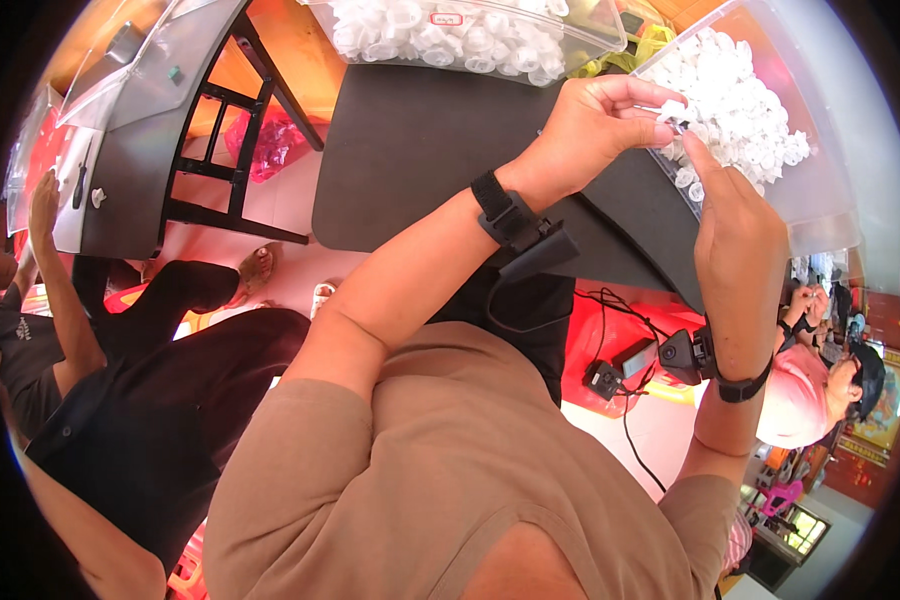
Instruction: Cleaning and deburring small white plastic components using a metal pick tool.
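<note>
Both my hands meet over the near edge of a clear bin at the upper right. The bin holds a heap of small white plastic parts. My left hand is closed, pinching one small white plastic part between thumb and fingers. Against that part is my right hand, its index fingertip close to a small dark bit there. The right fingers are curled, and what they grip is hidden. Each wrist wears a black strap with a small device.
Another clear bin of white parts stands at the far edge of the dark table. Cables and small black devices lie on a red stool below. A person works at the left table; another person is at right.
</note>
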Demonstrator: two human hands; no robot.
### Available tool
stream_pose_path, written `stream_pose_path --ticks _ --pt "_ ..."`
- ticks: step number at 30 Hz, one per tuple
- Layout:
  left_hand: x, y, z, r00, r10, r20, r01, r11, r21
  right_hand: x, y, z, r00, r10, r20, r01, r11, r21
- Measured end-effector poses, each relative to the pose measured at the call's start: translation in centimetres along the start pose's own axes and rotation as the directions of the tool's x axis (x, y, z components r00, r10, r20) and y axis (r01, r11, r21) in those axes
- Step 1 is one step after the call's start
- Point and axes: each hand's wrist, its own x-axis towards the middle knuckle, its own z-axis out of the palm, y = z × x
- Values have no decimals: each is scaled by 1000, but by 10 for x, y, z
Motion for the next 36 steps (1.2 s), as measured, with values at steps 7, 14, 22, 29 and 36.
stream_pose_path --ticks 7,14,22,29,36 --pt "2 -14 -1 989 -141 -48 136 985 -108 -2 27 -3 975 141 174 -198 905 376" --pt "0 23 9 996 -89 -18 79 949 -305 -10 33 15 913 399 -90 -290 786 546" --pt "-60 189 -35 846 501 -184 -533 804 -263 -39 17 100 913 372 167 -324 415 850" --pt "-139 268 -58 617 750 -239 -787 599 -149 -30 -20 149 950 246 190 -275 380 883" --pt "-190 337 -65 498 834 -237 -863 504 -42 -37 -27 173 948 238 209 -281 324 903"
